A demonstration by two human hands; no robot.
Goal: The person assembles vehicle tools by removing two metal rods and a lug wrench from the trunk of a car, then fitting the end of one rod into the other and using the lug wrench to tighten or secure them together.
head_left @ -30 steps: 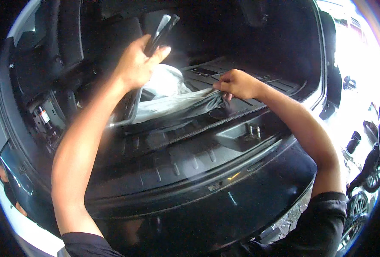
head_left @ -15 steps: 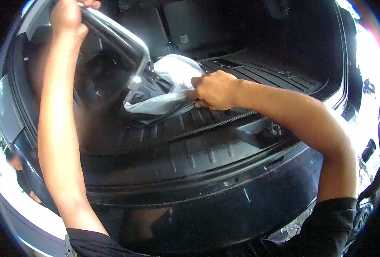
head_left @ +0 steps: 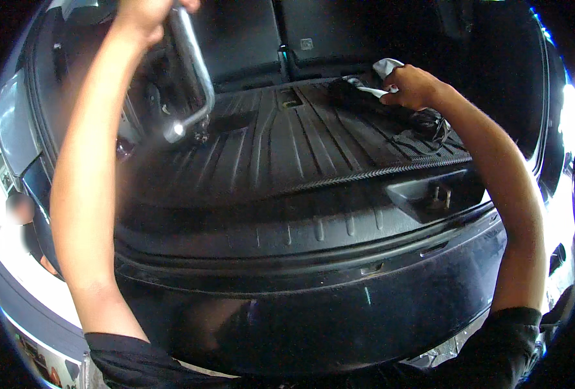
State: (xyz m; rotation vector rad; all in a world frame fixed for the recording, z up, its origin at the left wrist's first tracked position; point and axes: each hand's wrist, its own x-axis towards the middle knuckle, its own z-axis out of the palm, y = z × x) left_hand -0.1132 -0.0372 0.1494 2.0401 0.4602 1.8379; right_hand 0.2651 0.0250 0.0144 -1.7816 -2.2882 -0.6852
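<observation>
Raised at the upper left, my left hand [head_left: 143,18] is closed around a shiny metal bar [head_left: 195,55]. The bar bends near its lower part and ends in a bright rounded tip above the cargo mat. Further right, my right hand [head_left: 415,87] grips a crumpled white and black bag [head_left: 386,67]. Dark folds, hard to tell apart from the bag, lie below that hand on the mat. A wide gap separates bar and bag.
The ribbed black cargo mat [head_left: 255,139] covers the trunk floor, behind a dark bumper [head_left: 287,324]. A metal latch [head_left: 441,196] sits in a recess at the right of the sill. At the far left, a person [head_left: 25,220] is beside the car.
The bag has come away from the bar's lower end and moved right and back with my right hand. My left hand has shifted right, and the bar now hangs steeper.
</observation>
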